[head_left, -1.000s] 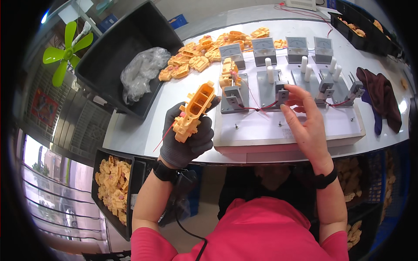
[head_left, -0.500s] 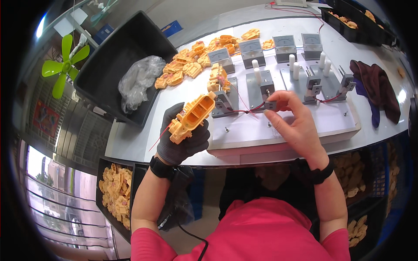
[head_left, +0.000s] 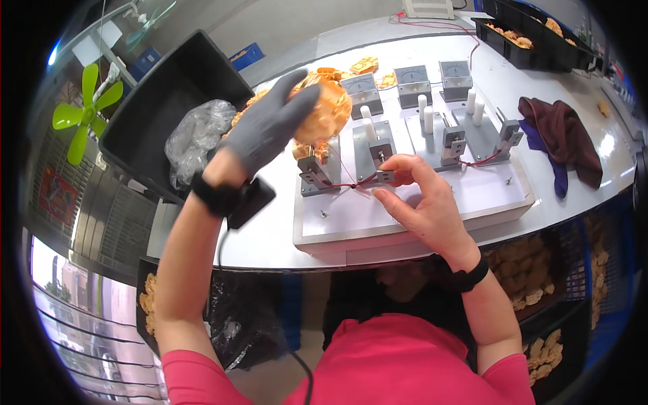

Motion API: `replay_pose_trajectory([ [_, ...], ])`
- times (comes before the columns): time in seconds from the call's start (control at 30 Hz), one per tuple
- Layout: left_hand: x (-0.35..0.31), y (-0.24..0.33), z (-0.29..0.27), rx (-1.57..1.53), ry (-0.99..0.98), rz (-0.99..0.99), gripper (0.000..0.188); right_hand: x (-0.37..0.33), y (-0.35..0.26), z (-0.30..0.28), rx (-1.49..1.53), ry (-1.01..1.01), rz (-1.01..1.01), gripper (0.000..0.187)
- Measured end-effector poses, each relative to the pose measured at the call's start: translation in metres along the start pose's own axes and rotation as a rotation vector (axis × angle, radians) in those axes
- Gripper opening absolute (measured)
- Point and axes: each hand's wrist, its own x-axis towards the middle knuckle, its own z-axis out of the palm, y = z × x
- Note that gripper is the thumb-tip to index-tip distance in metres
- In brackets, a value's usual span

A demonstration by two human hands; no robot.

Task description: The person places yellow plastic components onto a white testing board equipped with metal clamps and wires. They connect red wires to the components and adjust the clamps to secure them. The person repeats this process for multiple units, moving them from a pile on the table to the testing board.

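In my gloved left hand (head_left: 266,128) is an orange plastic housing (head_left: 327,115), blurred by motion, above the left end of the test board and in front of the heaped housings. The thumb and fingers lie along its near side. My bare right hand (head_left: 432,202) has its thumb and forefinger around a small grey block (head_left: 385,176) on the second fixture (head_left: 371,145). Red wires (head_left: 352,185) run from that block to the left fixture (head_left: 317,177), where another orange piece (head_left: 317,150) sits partly hidden behind my left hand.
Analog meters (head_left: 413,86) stand behind the fixtures, which carry upright white posts (head_left: 428,120). A black bin (head_left: 179,81) with clear plastic (head_left: 200,138) is at the left. A dark cloth (head_left: 563,138) lies at the right; black trays (head_left: 503,50) with orange parts stand behind.
My left hand has moved up and away with the orange housing, toward the heap. My right hand stays at the grey block. The whole view has shifted slightly.
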Motion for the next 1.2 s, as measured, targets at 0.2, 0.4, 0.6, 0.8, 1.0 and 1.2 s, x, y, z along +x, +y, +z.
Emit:
replay_pose_trajectory([
  [0.2, 0.067, 0.018, 0.033, 0.549, -0.216, -0.098, 0.065, -0.002, -0.004, 0.004, 0.042, -0.034, 0.031, 0.034],
  [0.4, 0.058, 0.043, 0.042, 0.672, -0.334, -0.086, 0.071, 0.0, -0.002, -0.001, 0.019, -0.041, 0.02, 0.034],
  [0.6, 0.062, 0.054, 0.044, 0.522, -0.607, -0.114, 0.083, -0.001, -0.004, 0.0, 0.044, -0.042, 0.026, 0.034],
  [0.8, 0.049, 0.036, 0.011, 0.537, -0.563, 0.083, 0.058, -0.001, 0.003, 0.003, 0.054, -0.049, 0.016, 0.036],
  [1.0, 0.015, 0.043, 0.016, 0.712, -0.525, 0.194, 0.05, -0.001, 0.0, 0.0, 0.03, -0.047, 0.017, 0.038],
  [1.2, 0.017, 0.044, 0.022, 0.709, -0.572, 0.147, 0.047, -0.001, 0.0, 0.003, -0.01, -0.057, 0.022, 0.042],
])
